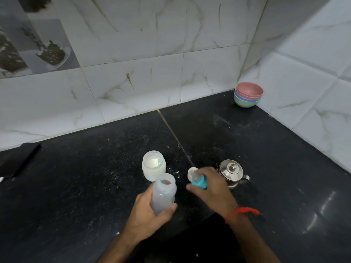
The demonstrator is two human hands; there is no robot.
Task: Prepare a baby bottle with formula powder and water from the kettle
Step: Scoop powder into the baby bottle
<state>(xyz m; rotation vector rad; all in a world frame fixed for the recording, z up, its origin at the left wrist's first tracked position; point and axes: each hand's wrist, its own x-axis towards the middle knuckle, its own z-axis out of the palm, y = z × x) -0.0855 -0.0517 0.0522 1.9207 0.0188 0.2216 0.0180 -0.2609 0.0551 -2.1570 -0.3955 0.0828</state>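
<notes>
My left hand [152, 211] grips a translucent baby bottle [164, 192], open at the top and tilted slightly, just above the black counter [76, 186]. My right hand [210, 188] holds the bottle's teal collar with its nipple [199, 181], a little to the right of the bottle. Behind the bottle stands an open frosted jar of white formula powder [153, 165] with a scoop inside. A small white lid [191, 172] lies beside my right hand. The steel kettle [230, 172], its lid on, stands right behind my right hand.
A stack of coloured bowls [248, 94] sits in the back right corner against the tiled walls. A dark flat object [20, 160] lies at the counter's far left. White powder specks are scattered over the counter around the jar.
</notes>
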